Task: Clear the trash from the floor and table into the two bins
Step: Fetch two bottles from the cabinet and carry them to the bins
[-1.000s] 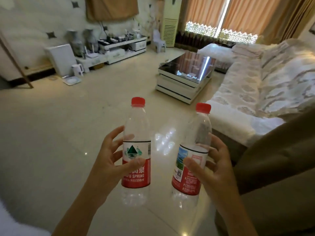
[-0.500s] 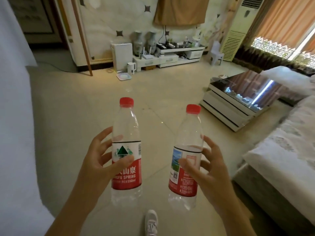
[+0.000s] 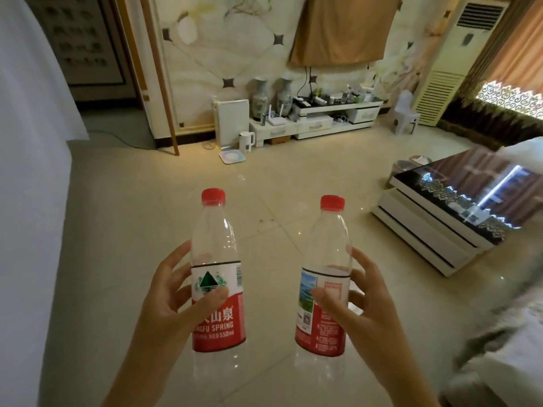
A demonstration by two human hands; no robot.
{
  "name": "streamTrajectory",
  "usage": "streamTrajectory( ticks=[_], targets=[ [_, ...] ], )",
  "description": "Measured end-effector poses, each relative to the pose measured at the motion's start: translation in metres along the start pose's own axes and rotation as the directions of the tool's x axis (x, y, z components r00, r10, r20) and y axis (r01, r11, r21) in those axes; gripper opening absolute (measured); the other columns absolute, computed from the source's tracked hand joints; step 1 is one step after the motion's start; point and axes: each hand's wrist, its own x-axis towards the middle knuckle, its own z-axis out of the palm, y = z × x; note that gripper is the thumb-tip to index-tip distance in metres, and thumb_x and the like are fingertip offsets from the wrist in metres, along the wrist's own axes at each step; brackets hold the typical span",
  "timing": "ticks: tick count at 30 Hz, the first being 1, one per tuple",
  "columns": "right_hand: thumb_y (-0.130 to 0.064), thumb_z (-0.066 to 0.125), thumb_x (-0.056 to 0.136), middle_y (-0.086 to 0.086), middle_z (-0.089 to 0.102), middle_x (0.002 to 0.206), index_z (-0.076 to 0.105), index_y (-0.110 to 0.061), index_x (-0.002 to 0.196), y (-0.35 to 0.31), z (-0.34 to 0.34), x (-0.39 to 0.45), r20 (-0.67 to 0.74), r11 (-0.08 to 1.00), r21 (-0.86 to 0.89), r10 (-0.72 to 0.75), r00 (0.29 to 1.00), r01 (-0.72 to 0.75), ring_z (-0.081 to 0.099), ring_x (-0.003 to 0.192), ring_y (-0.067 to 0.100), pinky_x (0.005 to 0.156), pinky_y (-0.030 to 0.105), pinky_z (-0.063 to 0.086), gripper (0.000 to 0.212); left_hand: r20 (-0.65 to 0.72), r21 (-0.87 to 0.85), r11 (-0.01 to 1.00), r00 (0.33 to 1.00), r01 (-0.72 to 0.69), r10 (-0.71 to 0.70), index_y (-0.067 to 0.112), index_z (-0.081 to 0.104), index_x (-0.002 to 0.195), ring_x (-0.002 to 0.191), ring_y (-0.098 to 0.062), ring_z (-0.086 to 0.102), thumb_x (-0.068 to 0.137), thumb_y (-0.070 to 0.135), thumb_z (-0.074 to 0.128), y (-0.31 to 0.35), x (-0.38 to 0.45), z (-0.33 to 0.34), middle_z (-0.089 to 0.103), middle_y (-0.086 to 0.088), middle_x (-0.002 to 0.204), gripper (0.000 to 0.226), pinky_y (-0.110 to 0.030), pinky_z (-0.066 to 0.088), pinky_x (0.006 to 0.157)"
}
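I hold two clear plastic water bottles with red caps and red labels upright in front of me. My left hand (image 3: 167,301) grips the left bottle (image 3: 216,259) around its label, thumb in front. My right hand (image 3: 361,312) grips the right bottle (image 3: 327,254) the same way. Both bottles look empty. Two small bins show at the far side of the glass-topped coffee table (image 3: 458,201): a grey bin (image 3: 402,166) and a paler bin (image 3: 419,160), each partly hidden by the table.
Pale tiled floor (image 3: 293,186) stretches ahead. A low white TV stand (image 3: 317,121), a white kettle (image 3: 246,142), a white stool (image 3: 405,113) and a tall air conditioner (image 3: 458,63) line the far wall. A sofa edge (image 3: 505,348) is at lower right, a white wall (image 3: 29,201) at left.
The view has swung left across the room: the coffee table and sofa slid to the right and the white wall came in at left. Both hands kept their bottles upright.
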Motion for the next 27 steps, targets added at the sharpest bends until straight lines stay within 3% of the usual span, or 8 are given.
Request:
streamTrajectory(
  ticks=[6,11,17,27],
  targets=[
    [-0.043,0.073,0.055,-0.012,0.063,0.108,0.039,-0.049,0.122,0.002,-0.005,0.099,-0.031,1.0,0.006,-0.005,0.999,0.005,0.067,0.091,0.006,0.06,0.021,0.056,0.075,0.006,0.003,1.0,1.0,0.009,-0.009,0.055,0.049,0.111,0.09,-0.014,0.07,0.014,0.067,0.085,-0.002,0.105,0.024,0.068,0.012,0.11,0.104,-0.029,0.058,0.059],
    [-0.04,0.074,0.057,-0.008,0.061,0.114,0.038,-0.041,0.131,0.002,-0.011,0.196,-0.071,0.999,-0.028,-0.031,0.997,0.029,0.067,0.093,0.01,0.064,0.027,0.058,0.082,0.051,-0.037,0.999,0.998,-0.02,0.022,0.057,0.049,0.11,0.093,-0.012,0.069,0.026,0.052,0.087,-0.001,0.212,0.045,0.068,0.02,0.105,0.092,-0.028,0.057,0.058],
    [-0.041,0.074,0.056,-0.007,0.062,0.112,0.039,-0.042,0.129,-0.009,-0.011,0.305,-0.115,0.999,-0.021,-0.044,0.992,0.042,0.067,0.092,0.01,0.064,0.027,0.058,0.081,0.103,-0.017,0.999,0.994,-0.036,0.038,0.059,0.048,0.11,0.097,-0.018,0.068,0.02,0.066,0.085,0.024,0.332,0.063,0.065,0.016,0.115,0.097,-0.036,0.059,0.068],
    [-0.048,0.074,0.053,-0.009,0.062,0.113,0.039,-0.045,0.13,0.005,-0.023,0.476,-0.112,1.0,0.004,-0.006,0.994,0.007,0.067,0.092,0.015,0.069,0.035,0.059,0.084,0.07,-0.001,1.0,0.997,-0.022,0.022,0.063,0.049,0.103,0.091,-0.016,0.069,0.02,0.062,0.086,0.018,0.487,0.101,0.066,0.013,0.111,0.091,-0.03,0.058,0.059]
  ],
)
